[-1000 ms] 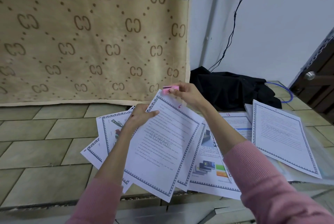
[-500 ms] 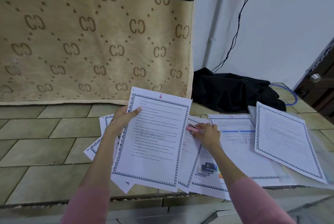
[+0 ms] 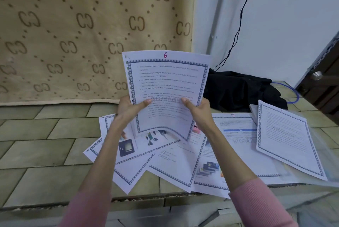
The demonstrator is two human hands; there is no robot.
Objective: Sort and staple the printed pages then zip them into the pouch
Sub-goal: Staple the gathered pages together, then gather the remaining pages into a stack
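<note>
The work surface is a green tiled floor (image 3: 36,144) with a patterned beige blanket (image 3: 73,34) hanging behind it. The page marked 6 (image 3: 166,87) is held upright, the left hand (image 3: 128,110) and right hand (image 3: 199,110) each pinching a side edge with thumb in front, probably so the handwritten number can be read for sorting. Below the grip lie fanned unsorted pages (image 3: 146,160); a pink stapler (image 3: 197,129), partly hidden, rests beneath the right hand, and page 12 (image 3: 236,146) lies to its right.

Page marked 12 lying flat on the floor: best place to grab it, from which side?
Take the page marked 12 by its far top edge, from the black cloth side. That edge lies bare; its right side sits under another page, and the right hand's forearm crosses the left.
</note>
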